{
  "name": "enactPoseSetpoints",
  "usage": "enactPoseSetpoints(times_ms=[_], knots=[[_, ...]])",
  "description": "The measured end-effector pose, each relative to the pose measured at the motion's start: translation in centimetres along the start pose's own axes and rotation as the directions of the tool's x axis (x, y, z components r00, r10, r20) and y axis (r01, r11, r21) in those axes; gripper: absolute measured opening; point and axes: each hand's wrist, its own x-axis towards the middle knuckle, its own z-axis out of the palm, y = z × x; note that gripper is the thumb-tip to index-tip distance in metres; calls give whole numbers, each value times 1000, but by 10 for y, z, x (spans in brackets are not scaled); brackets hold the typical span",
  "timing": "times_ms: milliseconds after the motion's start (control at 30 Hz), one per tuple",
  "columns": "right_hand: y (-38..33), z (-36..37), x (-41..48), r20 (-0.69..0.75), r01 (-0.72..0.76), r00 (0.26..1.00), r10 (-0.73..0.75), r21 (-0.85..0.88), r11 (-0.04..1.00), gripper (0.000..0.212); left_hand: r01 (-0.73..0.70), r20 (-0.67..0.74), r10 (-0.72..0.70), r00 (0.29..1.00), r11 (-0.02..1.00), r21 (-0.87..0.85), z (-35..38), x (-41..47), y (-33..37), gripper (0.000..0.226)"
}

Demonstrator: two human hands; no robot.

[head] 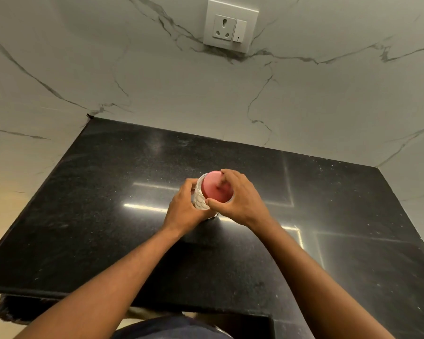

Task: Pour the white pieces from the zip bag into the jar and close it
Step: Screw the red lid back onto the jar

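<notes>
A clear textured glass jar [198,200] stands on the black counter [108,204], near its middle. A pink-red round lid [212,188] sits on the jar's mouth. My left hand [185,209] wraps around the jar's left side. My right hand [238,196] grips the lid from the right, thumb on its near edge and fingers over its top. Through the glass, pale contents show faintly in the jar. No zip bag is in view.
A marble wall rises behind and on both sides of the counter, with a white socket and switch plate [230,25] high up. The counter's front edge [59,293] runs just before my body, with a notch at the lower right.
</notes>
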Motion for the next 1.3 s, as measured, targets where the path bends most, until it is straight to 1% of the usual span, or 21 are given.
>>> enactPoseSetpoints(times_ms=[67, 167, 233, 300, 400, 500, 567, 633, 700, 867, 933, 1000, 1067, 1100, 1133, 1200, 1233, 1267, 1300], knots=[[-4, -3, 5, 27, 10, 1000, -9, -17, 1000, 58, -4, -5, 4, 1000, 1000, 5, 1, 0, -2, 85], [-11, -5, 15, 102, 65, 993, -55, -100, 993, 72, -11, -2, 11, 1000, 1000, 13, 3, 0, -3, 85], [-15, -6, 22, 151, 85, 986, -63, -143, 986, 75, -12, 2, 12, 1000, 1000, 14, 3, 1, -3, 84], [-18, -6, 26, 187, 104, 980, -67, -195, 975, 74, -12, 6, 12, 1000, 1000, 8, 2, 1, -3, 83], [-22, -9, 33, 200, 91, 979, -27, -316, 944, 77, -3, 12, 2, 1000, 1000, 7, 2, 1, -3, 82], [-28, -12, 41, 187, 35, 981, 57, -454, 890, 83, 13, 22, -14, 1000, 1000, 17, 1, 3, -3, 79], [-32, -12, 47, 200, 11, 974, 106, -510, 860, 87, 23, 36, -24, 999, 999, 25, 2, 5, -4, 79], [-36, -12, 53, 244, 7, 960, 138, -515, 857, 88, 27, 42, -28, 999, 999, 36, 2, 5, -5, 78], [-38, -15, 58, 310, 32, 940, 141, -492, 870, 86, 16, 37, -18, 999, 999, 52, 1, 5, -5, 80], [-39, -22, 65, 450, 155, 891, 66, -437, 886, 91, -18, 72, 13, 997, 997, 79, -2, 7, -4, 77], [-39, -21, 68, 459, 147, 885, 80, -439, 886, 86, -7, 78, 1, 997, 997, 71, -3, 8, -4, 78], [-41, -18, 70, 382, 81, 915, 132, -492, 867, 75, 7, 89, -13, 996, 998, 60, -3, 9, -5, 80], [-41, -17, 71, 264, -17, 943, 205, -577, 817, 76, 1, 95, -6, 995, 999, 49, -3, 9, -5, 79], [-40, -16, 71, 236, -44, 941, 242, -625, 779, 78, -5, 97, 0, 995, 999, 52, -4, 9, -5, 80], [-39, -17, 71, 218, -55, 938, 268, -672, 739, 77, -9, 100, 3, 995, 998, 56, -4, 9, -6, 80], [-35, -19, 70, 198, -35, 947, 254, -722, 691, 64, -10, 104, 4, 995, 998, 59, -4, 9, -6, 83], [-33, -21, 69, 200, -15, 955, 221, -710, 704, 55, -11, 104, 5, 995, 998, 60, -5, 9, -7, 83], [-31, -23, 68, 231, 26, 958, 169, -660, 751, 44, -11, 102, 5, 995, 998, 63, -5, 9, -7, 83], [-28, -26, 67, 309, 90, 945, 105, -555, 827, 38, -10, 100, 3, 995, 998, 65, -5, 10, -7, 82]])
